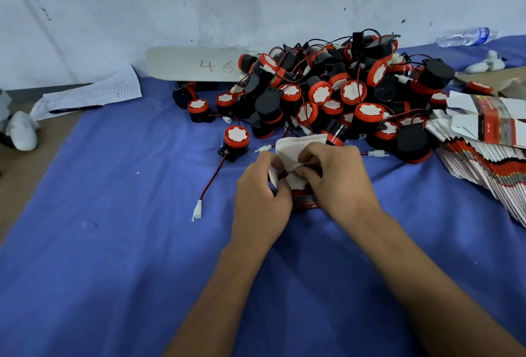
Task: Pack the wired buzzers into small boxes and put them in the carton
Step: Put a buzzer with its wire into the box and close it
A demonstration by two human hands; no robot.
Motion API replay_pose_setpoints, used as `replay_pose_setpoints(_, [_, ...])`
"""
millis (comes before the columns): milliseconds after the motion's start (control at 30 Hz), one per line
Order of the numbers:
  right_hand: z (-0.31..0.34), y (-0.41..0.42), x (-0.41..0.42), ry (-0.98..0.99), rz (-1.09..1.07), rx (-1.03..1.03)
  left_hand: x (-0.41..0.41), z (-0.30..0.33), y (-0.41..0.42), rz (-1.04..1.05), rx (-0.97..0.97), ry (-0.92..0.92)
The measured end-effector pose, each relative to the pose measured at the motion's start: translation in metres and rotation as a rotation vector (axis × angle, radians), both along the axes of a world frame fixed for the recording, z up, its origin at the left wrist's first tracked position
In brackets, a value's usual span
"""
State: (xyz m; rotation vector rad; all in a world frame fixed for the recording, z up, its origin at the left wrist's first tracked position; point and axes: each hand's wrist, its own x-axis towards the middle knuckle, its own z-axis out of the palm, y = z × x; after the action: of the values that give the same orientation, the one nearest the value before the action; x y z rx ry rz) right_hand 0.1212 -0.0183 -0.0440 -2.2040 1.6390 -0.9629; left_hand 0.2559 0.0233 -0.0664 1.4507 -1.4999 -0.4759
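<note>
A small red-and-white box [293, 154] sits between my hands on the blue cloth [119, 242], its white top flap raised. A buzzer with a white face [296, 181] shows inside the box's open top. My left hand [260, 194] grips the box's left side, fingers curled at a side flap. My right hand [338, 180] grips the right side, fingers pinching at the opening. Behind them lies a heap of black-and-red wired buzzers [336, 94]. One loose buzzer [235, 140] stands left of the box, its red wire and white plug [197, 210] trailing toward me.
A fanned stack of flat unfolded boxes [484, 151] lies at the right. A cardboard flap marked 46 [196, 65] leans at the wall. Paper sheets and a pen [85, 97] lie at the left, with a white glove [24, 131]. A plastic bottle [464, 36] lies far right.
</note>
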Motion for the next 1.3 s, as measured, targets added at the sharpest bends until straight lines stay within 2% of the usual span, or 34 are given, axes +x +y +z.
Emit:
replay_pose_setpoints(333, [-0.001,0.004,-0.001,0.066,-0.054,-0.054,0.000,-0.004,-0.001,0.082,-0.018,-0.241])
replay_pose_setpoints(600, [-0.006,0.005,0.002,0.106,0.017,-0.054,-0.001,-0.006,-0.003,0.104,-0.049,-0.260])
replay_pose_setpoints(900, [-0.006,0.002,-0.005,-0.098,0.093,0.049,-0.009,-0.008,-0.003,0.221,-0.074,-0.264])
replay_pose_setpoints(1033, [-0.007,0.000,-0.008,-0.084,0.143,0.059,-0.011,-0.007,0.000,0.279,-0.062,-0.246])
replay_pose_setpoints(1167, [-0.009,0.004,-0.001,-0.081,0.044,-0.007,-0.010,-0.005,0.001,0.263,-0.083,-0.251])
replay_pose_setpoints(1300, [-0.007,0.005,0.005,0.003,-0.029,-0.029,-0.007,-0.006,0.001,0.247,-0.089,-0.274])
